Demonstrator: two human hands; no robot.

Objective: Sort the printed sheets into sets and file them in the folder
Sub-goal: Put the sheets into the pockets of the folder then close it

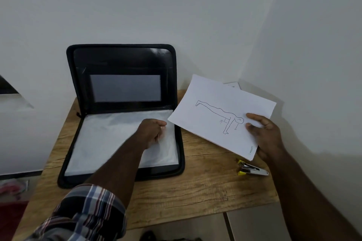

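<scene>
A black zip folder [122, 58] lies open on the wooden table, its lid leaning against the wall. Clear plastic sleeves [109, 139] fill its lower half. My left hand [152, 132] pinches the right edge of the top sleeve. My right hand [264, 135] holds a set of printed sheets [215, 111] above the table to the right of the folder; the top sheet shows a line drawing of a figure in a plank pose. Another sheet [233, 84] peeks out behind the set near the wall.
A yellow and silver stapler [251, 169] lies on the wooden table [195, 191] near its right front edge, just under my right hand. White walls close the table in at the back and right. The floor shows at the left.
</scene>
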